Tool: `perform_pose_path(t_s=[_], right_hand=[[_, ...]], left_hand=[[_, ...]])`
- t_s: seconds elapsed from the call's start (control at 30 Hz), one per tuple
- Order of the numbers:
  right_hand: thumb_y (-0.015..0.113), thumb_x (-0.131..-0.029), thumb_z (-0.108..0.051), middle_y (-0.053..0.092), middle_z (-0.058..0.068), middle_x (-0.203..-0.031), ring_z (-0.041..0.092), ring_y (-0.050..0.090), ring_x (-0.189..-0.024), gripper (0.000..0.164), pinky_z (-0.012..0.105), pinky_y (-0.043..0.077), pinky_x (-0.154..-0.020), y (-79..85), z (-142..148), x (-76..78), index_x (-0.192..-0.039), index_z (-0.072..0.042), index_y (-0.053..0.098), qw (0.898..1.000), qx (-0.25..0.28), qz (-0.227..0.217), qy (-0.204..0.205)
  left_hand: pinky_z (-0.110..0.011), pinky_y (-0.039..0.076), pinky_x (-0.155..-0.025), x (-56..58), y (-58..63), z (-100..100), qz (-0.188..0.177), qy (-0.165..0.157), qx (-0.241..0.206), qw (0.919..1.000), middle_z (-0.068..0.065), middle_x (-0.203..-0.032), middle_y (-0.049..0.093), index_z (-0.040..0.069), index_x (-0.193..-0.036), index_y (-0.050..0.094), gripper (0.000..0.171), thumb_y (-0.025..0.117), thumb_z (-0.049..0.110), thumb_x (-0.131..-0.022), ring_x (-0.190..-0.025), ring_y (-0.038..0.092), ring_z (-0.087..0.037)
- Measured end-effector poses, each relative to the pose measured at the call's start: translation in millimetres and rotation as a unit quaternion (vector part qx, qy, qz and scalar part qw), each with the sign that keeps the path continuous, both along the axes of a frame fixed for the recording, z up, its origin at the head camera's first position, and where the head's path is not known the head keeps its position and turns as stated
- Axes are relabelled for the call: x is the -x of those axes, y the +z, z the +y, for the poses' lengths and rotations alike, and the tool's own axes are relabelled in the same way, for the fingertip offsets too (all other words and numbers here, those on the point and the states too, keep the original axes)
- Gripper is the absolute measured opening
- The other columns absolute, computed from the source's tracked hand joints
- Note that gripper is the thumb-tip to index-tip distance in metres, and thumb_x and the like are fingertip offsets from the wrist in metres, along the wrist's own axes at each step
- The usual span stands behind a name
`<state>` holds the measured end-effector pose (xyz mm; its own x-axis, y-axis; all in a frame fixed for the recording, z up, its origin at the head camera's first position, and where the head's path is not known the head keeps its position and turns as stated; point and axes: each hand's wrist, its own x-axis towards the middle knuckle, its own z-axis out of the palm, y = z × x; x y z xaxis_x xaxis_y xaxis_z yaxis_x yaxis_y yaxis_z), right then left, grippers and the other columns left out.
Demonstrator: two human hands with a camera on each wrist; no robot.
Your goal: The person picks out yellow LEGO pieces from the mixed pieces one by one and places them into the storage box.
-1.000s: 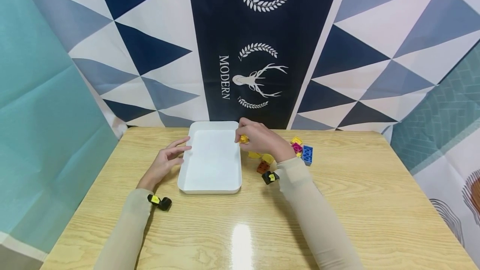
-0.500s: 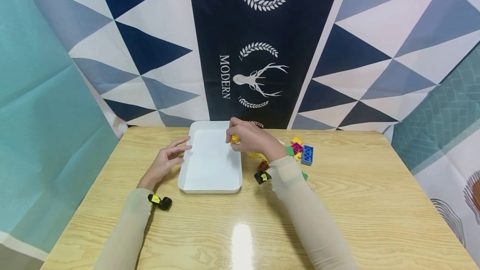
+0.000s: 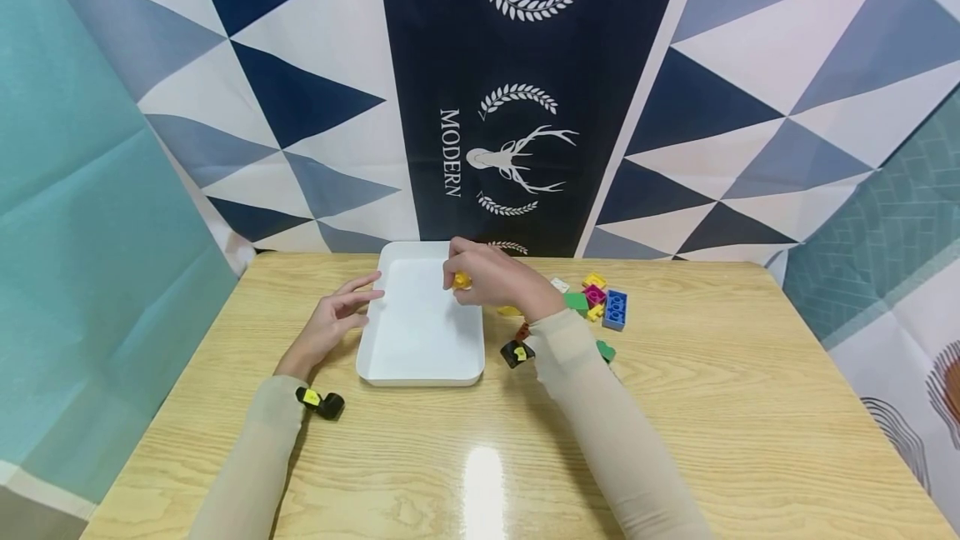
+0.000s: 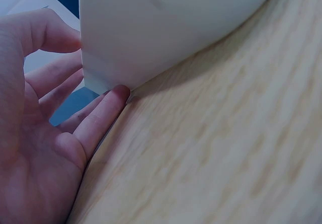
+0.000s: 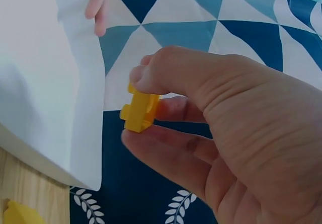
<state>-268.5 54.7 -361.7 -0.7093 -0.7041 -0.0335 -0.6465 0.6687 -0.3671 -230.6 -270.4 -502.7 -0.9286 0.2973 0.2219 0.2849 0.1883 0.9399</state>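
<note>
My right hand (image 3: 491, 273) is over the right part of the white tray (image 3: 420, 372), with a small yellow toy brick (image 5: 137, 111) pinched between thumb and fingers. Studs show on one side of that brick, and it is clear of the tray surface. At the tray's left side, my left hand (image 3: 330, 325) has its fingers spread, with the tips touching the outer wall (image 4: 166, 27). In the head view, the right hand hides part of the yellow brick.
Right of the tray, on the wooden table (image 3: 420, 457), lie a blue brick (image 3: 615, 309), a magenta brick (image 3: 594, 296), green bricks (image 3: 576, 302), a yellow brick (image 3: 595, 280) and a white piece (image 3: 559, 284). Behind the table hangs a patterned cloth (image 3: 502, 65).
My right hand has moved left with the yellow brick, from the tray's right rim to over its inside. More loose bricks show behind the right forearm. The left hand stays put.
</note>
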Motion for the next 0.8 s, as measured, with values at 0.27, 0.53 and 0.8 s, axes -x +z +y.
perform_pose_path(t_s=[0.27,0.53,0.8], right_hand=[[0.082,-0.099,-0.009,0.068,0.008,-0.120,0.027,0.062,-0.113,0.013,0.039,0.057,-0.101,7.5,-6,0.2,-0.110,-0.011,0.088,0.999,-0.022,-0.012,0.022],[0.082,-0.098,-0.007,0.068,0.007,-0.116,0.026,0.063,-0.107,0.012,0.037,0.058,-0.100,2.7,-12,1.0,-0.108,-0.010,0.088,0.998,-0.032,-0.052,0.028],[0.082,-0.098,-0.005,0.069,0.006,-0.117,0.025,0.062,-0.108,0.011,0.037,0.059,-0.099,-1.1,-18,-1.0,-0.103,-0.014,0.086,0.995,-0.057,-0.080,0.016]], left_hand=[[-0.004,0.041,-0.123,0.3,-1.2,-1,-0.002,0.000,-0.001,1.0000,-0.030,-0.179,0.038,-0.015,-0.147,0.065,0.046,0.062,-0.010,-0.101,-0.171,0.032,-0.040],[-0.004,0.041,-0.122,-0.4,-0.5,-1,-0.002,0.002,0.000,1.0000,-0.030,-0.179,0.038,-0.015,-0.147,0.065,0.046,0.062,-0.010,-0.101,-0.170,0.037,-0.026],[-0.003,0.041,-0.122,0.8,-0.9,-1,0.002,0.002,0.005,1.0000,-0.030,-0.179,0.039,-0.015,-0.146,0.066,0.046,0.062,-0.010,-0.101,-0.170,0.031,-0.044]])
